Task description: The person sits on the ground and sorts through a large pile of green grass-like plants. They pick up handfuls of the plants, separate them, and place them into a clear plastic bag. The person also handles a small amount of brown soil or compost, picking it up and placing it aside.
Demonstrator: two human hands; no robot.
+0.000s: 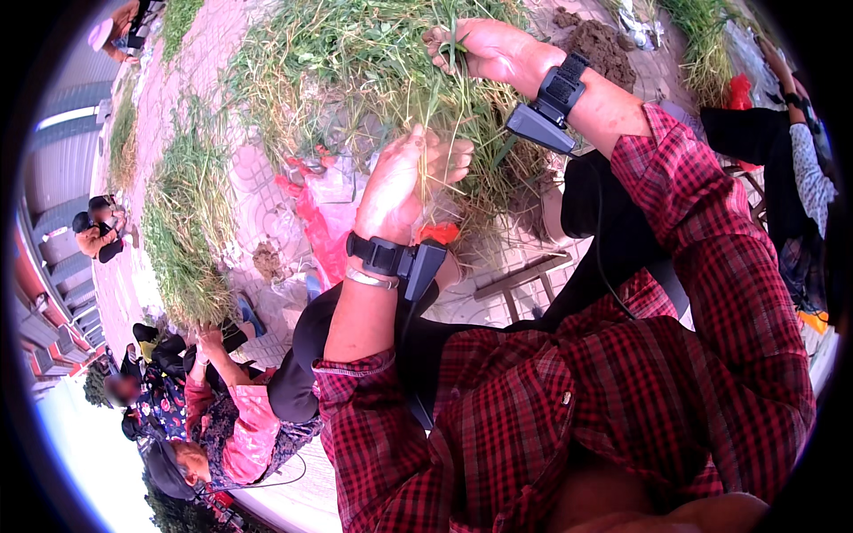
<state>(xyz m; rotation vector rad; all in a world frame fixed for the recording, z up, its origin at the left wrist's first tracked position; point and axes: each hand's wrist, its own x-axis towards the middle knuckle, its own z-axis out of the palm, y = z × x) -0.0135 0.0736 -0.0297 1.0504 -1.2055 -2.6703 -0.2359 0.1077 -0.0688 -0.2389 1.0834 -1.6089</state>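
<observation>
My left hand [408, 170] holds the pale lower part of a few thin grass stalks [432, 106], its thumb laid along them. Higher up, my right hand [483, 50] has its curled fingers on the green upper part of the same stalks. Both hands are over a large loose heap of cut grass [320, 73], green at the top and straw-yellow lower down. Each wrist carries a black strapped device, and a light bracelet [371, 278] circles the left one.
Red and clear plastic bags [320, 220] lie by my left hand. Clumps of soil [600, 53] sit on the paving beyond my right wrist. A low stool [523, 280] stands near my legs. At left, another person [226, 426] grips a grass bundle [186, 220]; someone sits at right.
</observation>
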